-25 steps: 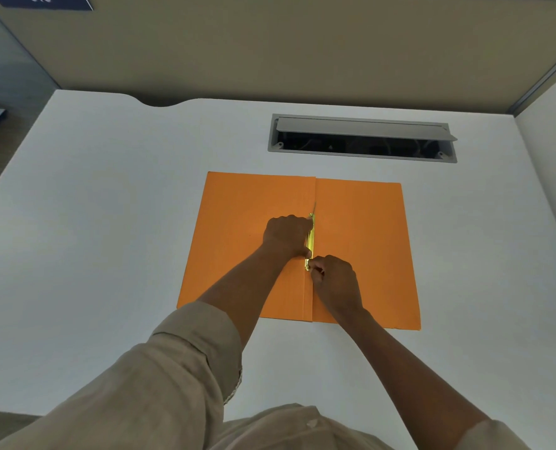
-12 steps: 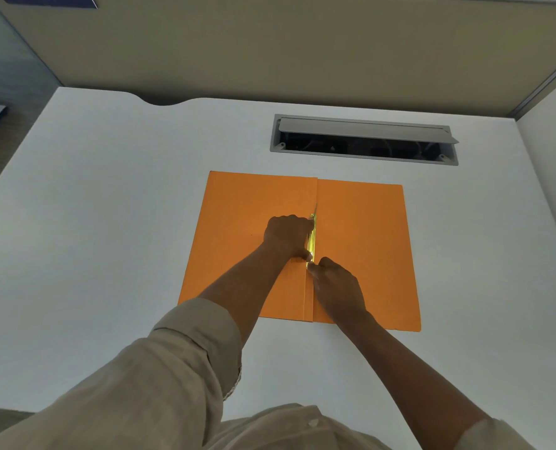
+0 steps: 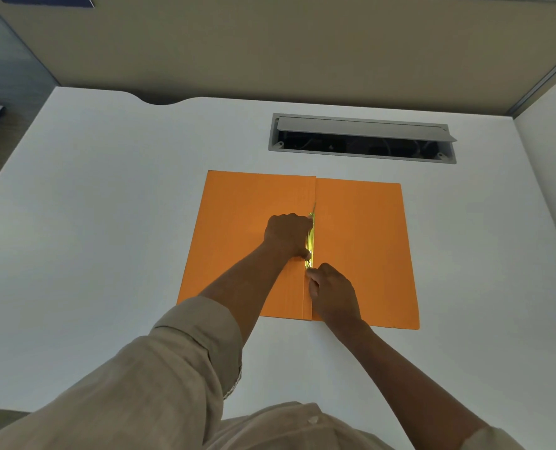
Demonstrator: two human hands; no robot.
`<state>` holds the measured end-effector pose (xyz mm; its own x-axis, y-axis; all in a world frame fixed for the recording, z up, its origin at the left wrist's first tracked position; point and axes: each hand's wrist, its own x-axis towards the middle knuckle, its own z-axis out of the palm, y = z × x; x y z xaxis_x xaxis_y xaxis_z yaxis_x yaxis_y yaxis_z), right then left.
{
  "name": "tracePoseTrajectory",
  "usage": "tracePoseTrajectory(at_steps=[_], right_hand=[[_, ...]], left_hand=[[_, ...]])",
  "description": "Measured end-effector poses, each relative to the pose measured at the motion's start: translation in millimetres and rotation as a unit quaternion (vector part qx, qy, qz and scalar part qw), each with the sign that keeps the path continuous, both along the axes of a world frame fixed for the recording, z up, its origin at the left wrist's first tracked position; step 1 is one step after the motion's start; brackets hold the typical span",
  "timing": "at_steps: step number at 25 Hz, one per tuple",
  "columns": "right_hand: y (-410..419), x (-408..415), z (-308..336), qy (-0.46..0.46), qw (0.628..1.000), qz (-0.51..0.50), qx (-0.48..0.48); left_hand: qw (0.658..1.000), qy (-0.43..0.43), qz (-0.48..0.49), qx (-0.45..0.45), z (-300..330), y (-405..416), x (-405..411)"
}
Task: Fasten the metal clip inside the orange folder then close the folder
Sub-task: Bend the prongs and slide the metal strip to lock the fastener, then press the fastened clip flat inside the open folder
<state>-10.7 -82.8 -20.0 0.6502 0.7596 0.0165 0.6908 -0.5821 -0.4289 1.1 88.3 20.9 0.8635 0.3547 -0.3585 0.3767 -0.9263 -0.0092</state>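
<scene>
From the head camera, we see the orange folder [image 3: 361, 248] lying open and flat on the white bench [image 3: 107, 222], the metal clip [image 3: 311, 240] running along its centre fold. Our left hand [image 3: 288, 233] is curled shut, pressing beside the clip; our right hand [image 3: 333, 293] pinches the clip's near end with its fingers [image 3: 312, 277] closed on it. We judge the thin strip could spring up or bend if our pinch slips. We count one folder, one clip, two hands, one cable hatch [image 3: 362, 138].
</scene>
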Motion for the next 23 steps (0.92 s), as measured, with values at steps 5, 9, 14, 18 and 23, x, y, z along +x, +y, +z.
tracePoseTrajectory(at_steps=[5, 9, 14, 18, 23], right_hand=[[-8, -5, -1, 0.032, 0.999, -0.027, 0.033], [-13, 7, 2, 0.031, 0.997, -0.055, 0.037], [-20, 27, 5, 0.025, 0.997, -0.075, 0.016], [-27, 43, -1, -0.016, 0.997, -0.071, -0.020], [-26, 88, -14, -0.013, 0.990, -0.057, -0.125]], left_hand=[[1.000, 0.001, -0.006, 0.003, 0, 0, 0], [1.000, -0.005, -0.006, 0.005, 0, 0, -5], [1.000, -0.008, 0.001, 0.004, 2, -2, -7], [1.000, -0.012, 0.010, -0.011, 2, 1, -9], [0.999, -0.015, 0.022, -0.026, 1, 1, -11]])
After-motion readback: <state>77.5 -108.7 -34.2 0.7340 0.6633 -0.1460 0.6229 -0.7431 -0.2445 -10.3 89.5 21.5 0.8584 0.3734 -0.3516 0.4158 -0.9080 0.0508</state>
